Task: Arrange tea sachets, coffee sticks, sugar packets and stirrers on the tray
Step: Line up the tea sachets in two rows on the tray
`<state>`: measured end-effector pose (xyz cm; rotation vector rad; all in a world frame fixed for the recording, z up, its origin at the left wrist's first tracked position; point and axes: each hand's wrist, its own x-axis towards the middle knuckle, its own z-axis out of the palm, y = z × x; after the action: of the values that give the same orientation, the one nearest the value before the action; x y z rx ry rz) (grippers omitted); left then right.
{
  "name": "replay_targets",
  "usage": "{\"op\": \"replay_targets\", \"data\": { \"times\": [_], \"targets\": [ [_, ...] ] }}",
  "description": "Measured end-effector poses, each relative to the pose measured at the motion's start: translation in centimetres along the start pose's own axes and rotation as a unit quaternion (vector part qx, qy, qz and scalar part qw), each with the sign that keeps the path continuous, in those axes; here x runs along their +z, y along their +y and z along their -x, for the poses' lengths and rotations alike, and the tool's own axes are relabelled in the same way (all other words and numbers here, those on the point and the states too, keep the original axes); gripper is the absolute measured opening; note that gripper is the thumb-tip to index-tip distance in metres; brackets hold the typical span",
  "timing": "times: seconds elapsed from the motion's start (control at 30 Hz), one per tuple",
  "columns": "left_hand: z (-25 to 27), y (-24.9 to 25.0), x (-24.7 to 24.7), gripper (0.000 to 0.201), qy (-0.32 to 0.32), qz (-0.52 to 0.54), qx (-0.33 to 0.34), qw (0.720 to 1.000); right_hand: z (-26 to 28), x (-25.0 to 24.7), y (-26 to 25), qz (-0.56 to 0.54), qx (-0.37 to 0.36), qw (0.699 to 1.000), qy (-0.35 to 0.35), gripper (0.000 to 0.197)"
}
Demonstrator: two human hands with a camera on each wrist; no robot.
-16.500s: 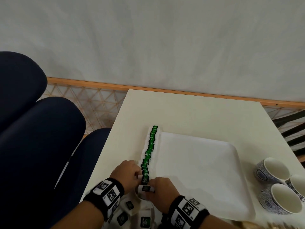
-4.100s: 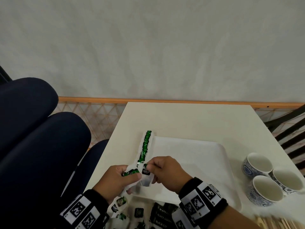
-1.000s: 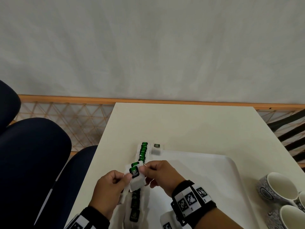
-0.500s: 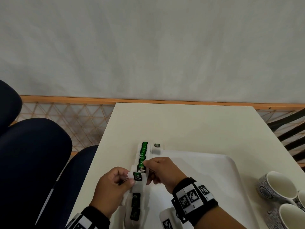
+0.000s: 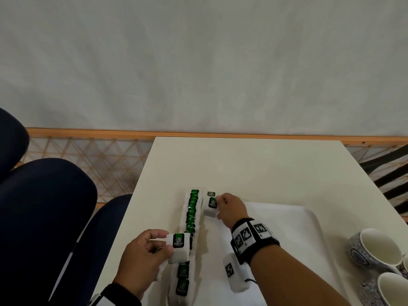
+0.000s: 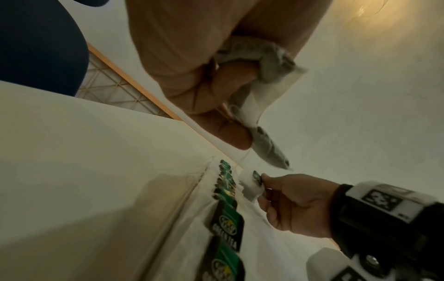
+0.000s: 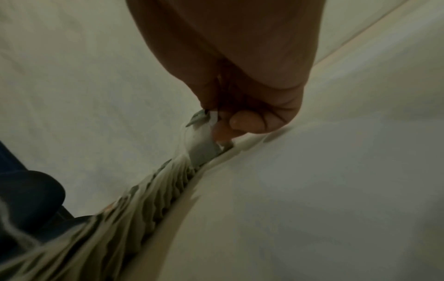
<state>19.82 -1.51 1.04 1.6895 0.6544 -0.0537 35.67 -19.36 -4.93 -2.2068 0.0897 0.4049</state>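
A white tray (image 5: 293, 235) lies on the table. Along its left edge runs a row of tea sachets (image 5: 192, 215) with green and black tags. My right hand (image 5: 229, 209) pinches one tea sachet (image 5: 210, 206) at the tray's far left corner, just right of the row and next to a lone sachet (image 5: 211, 193). The right wrist view shows that sachet (image 7: 201, 140) touching the tray rim. My left hand (image 5: 143, 255) grips several tea sachets (image 5: 178, 247) above the row's near end; from the left wrist they appear as crumpled white paper (image 6: 259, 81).
Blue-patterned white cups (image 5: 373, 250) stand at the right edge of the table (image 5: 242, 164). Dark blue chair cushions (image 5: 44, 217) are to the left, off the table. The wall lies behind.
My right hand has carried one sachet away from the left hand to the tray's far left corner. The left hand has stayed near the row's near end with its bunch.
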Motion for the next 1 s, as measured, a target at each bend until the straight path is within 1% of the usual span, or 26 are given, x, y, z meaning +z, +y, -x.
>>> {"op": "replay_targets", "data": {
  "times": [0.13, 0.23, 0.3, 0.43, 0.53, 0.7, 0.87, 1.0],
  "targets": [
    [-0.15, 0.06, -0.11, 0.024, 0.0, -0.001, -0.002, 1.0, -0.84, 0.22, -0.35, 0.005, 0.012, 1.0, 0.021, 0.028],
    [-0.26, -0.08, -0.32, 0.024, 0.002, -0.001, -0.004, 1.0, -0.58, 0.3, -0.07, -0.066, 0.041, 0.997, 0.026, 0.025],
    [-0.35, -0.27, -0.37, 0.024, 0.002, 0.003, -0.009, 1.0, -0.21, 0.2, 0.16, -0.086, 0.042, 0.995, 0.018, 0.029],
    [-0.39, -0.29, -0.17, 0.024, -0.004, 0.004, -0.014, 1.0, -0.21, 0.22, 0.19, -0.046, 0.03, 0.998, 0.03, 0.024],
    [-0.32, -0.16, -0.17, 0.024, -0.007, -0.005, -0.011, 1.0, -0.5, 0.45, -0.03, -0.058, 0.032, 0.997, 0.041, 0.023],
    [-0.38, -0.3, -0.34, 0.024, -0.001, -0.011, -0.009, 1.0, -0.5, 0.68, -0.1, -0.047, 0.021, 0.998, 0.047, 0.025],
    [-0.23, -0.36, -0.23, 0.024, -0.003, -0.013, -0.007, 1.0, -0.92, 0.54, -0.02, -0.046, 0.031, 0.996, 0.063, 0.028],
    [-0.2, -0.19, -0.14, 0.024, -0.005, -0.01, -0.003, 1.0, -0.94, 0.51, -0.08, -0.043, 0.03, 0.997, 0.053, 0.032]
  ]
}}
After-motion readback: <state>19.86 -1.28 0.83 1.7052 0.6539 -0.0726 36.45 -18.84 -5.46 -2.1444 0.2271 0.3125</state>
